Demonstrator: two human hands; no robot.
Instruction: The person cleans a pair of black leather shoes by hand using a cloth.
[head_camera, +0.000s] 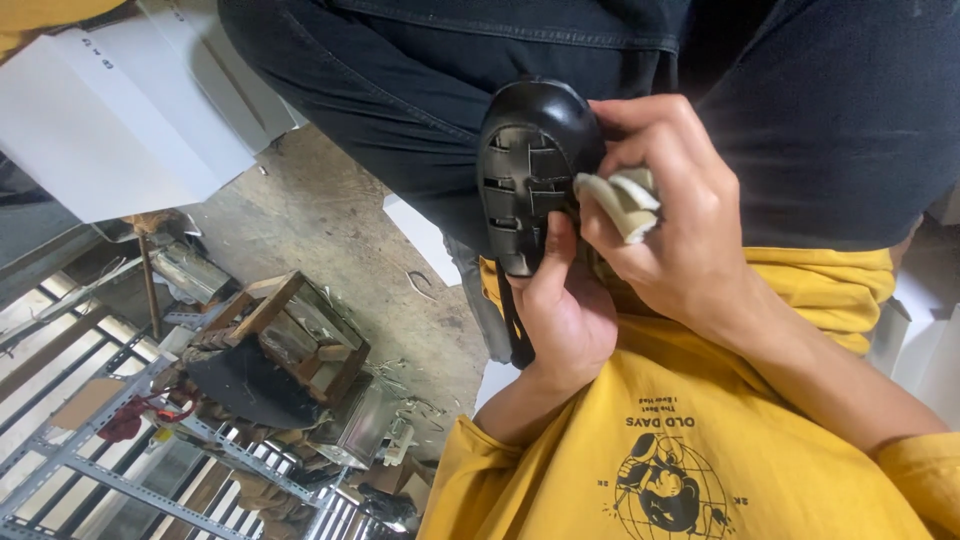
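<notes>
So there's a black leather sandal with a woven strap upper, sitting pretty much dead centre of the view, held up against the person's lap in dark jeans. A thin black strap hangs off its lower end. The left hand is wrapped around the lower part of the shoe, thumb pressed on the woven bit, so it's clamped on the sandal. The right hand sits right beside it, touching the shoe's edge, with a small cream-coloured cloth wadded over a fingertip and pinched tight against the leather. Both hands are close together, basically touching. The person's got a yellow printed t-shirt on. Further out, the view is tilted: white cardboard boxes near the top left, a rough concrete floor littered with scraps, a small wooden stool and some grey slotted metal shelving lower left.
</notes>
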